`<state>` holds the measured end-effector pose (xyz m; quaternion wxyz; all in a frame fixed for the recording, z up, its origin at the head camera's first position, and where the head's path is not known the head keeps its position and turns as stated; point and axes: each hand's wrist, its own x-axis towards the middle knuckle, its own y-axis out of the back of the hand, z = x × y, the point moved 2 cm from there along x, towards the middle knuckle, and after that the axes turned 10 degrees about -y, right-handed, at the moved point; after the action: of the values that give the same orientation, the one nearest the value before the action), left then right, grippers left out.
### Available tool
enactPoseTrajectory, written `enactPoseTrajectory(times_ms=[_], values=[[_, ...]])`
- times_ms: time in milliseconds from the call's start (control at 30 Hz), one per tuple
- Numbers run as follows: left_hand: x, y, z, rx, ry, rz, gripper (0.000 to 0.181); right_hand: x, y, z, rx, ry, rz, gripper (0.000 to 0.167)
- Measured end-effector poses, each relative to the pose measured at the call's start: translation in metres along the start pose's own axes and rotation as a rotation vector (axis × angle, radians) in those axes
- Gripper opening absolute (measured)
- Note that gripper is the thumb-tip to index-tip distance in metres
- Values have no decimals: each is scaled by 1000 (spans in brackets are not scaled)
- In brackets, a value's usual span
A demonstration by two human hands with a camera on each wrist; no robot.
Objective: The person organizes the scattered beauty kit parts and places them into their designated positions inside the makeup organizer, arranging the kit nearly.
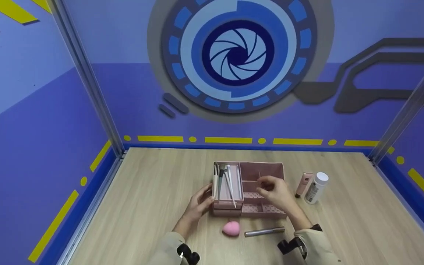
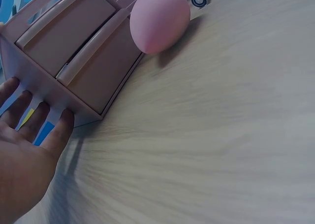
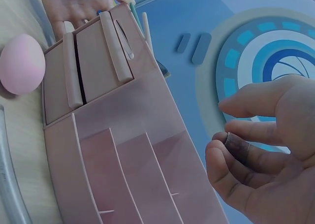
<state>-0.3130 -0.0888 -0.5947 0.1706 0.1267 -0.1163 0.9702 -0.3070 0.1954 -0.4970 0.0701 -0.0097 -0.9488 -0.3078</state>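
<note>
Right hand (image 3: 275,165) near organizer (image 3: 133,106); left hand (image 3: 78,7) at its side; pink sponge (image 3: 22,64)

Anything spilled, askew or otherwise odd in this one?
One slim pale brush looks slightly askew: in the head view it lies slantwise in the left side of the pink organizer, its dark end poking past the front edge. I see no spill or damage.
</note>
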Motion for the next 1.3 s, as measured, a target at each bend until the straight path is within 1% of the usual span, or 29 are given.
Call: enactPoseTrajectory(times_ms=[100,333,533,733,1000,1067,1200,1300], values=[[0,0,0,5,-10,-6,65,-4,1,3,-14,2,-7,22],[-1,0,-1,-22,54,22,68,-14,3,10,-26,9,-14,21],[-1,0,-2,-23,43,25,68,-22,3,17,-31,20,-33,17],[-1,-1,-1,-13,35,28,67,-29,4,27,-22,46,-102,19],[1,1,-1,-17,17,21,67,-36,4,38,-38,44,-173,18],[1,0,-1,-16,17,21,67,-38,4,41,-47,44,-194,20],[0,0,-1,-20,35,21,66,-43,3,48,-63,41,-240,24],[0,-1,-2,-29,33,11,64,-47,2,52,-82,37,-275,27]])
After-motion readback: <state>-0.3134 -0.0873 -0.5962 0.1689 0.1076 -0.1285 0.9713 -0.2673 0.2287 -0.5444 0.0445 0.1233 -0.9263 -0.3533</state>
